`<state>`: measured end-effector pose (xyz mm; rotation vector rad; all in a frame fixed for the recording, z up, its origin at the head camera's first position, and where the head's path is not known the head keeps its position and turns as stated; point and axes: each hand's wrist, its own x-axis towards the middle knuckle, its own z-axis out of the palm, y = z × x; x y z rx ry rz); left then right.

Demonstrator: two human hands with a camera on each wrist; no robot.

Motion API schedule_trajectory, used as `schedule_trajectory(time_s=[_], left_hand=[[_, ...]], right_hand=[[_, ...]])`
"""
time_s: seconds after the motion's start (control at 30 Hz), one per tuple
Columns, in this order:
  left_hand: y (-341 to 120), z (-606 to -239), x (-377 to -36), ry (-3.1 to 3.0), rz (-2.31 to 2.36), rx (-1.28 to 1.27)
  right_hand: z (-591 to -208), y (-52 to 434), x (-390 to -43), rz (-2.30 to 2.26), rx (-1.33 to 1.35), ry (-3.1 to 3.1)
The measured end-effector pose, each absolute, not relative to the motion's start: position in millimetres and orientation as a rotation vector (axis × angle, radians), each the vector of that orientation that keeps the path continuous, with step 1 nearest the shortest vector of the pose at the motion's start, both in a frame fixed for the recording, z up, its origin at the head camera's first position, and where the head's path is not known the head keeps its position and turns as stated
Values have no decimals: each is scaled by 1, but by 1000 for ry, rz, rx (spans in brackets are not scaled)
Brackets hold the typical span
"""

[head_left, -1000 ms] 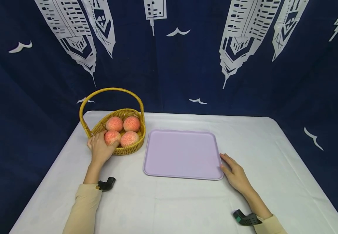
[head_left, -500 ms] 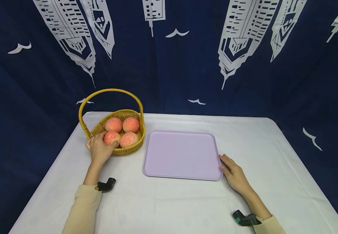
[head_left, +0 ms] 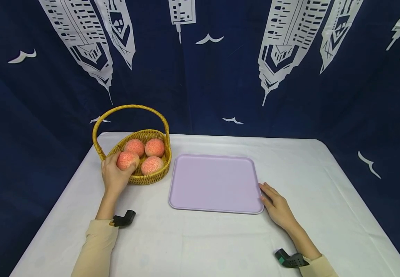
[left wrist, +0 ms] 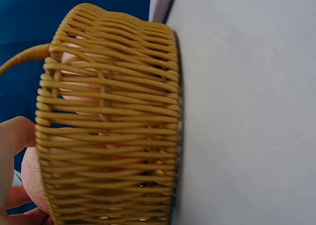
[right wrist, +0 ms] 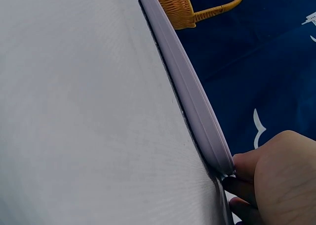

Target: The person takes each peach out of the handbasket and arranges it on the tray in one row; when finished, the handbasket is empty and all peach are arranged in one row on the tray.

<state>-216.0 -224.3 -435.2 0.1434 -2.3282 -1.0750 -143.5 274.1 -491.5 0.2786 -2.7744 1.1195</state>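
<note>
Left hand (head_left: 114, 176) curls around a pink-orange peach (head_left: 127, 160) at the woven yellow wicker basket's (head_left: 151, 177) near rim; right hand (head_left: 278, 207), fingers relaxed, touches the lilac plastic tray (head_left: 215, 183).

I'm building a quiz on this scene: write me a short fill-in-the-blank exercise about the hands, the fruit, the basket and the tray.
1. The left hand grips a ____ over the wicker basket.
2. Besides that one, ____ more peaches lie in the basket.
3. The right hand touches the right edge of the lilac ____.
4. The tray itself holds ____.

Missing words: peach; three; tray; nothing
</note>
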Motion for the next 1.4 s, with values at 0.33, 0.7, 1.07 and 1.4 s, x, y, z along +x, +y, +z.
schedule_trajectory(time_s=[0.33, 0.7, 1.07, 1.4], left_hand=[[-213, -412, -209, -2251, -1126, 66], [-171, -395, -203, -2257, -1203, -69], [-82, -402, -207, -2358, -1316, -346], [13, -425, -214, -2453, -1439, -396]], right_hand=[[-493, 274, -143, 1116, 276, -2769], [-494, 274, -145, 1116, 267, -2768], [-494, 274, -145, 1123, 266, -2771], [-493, 274, -144, 1110, 275, -2774]])
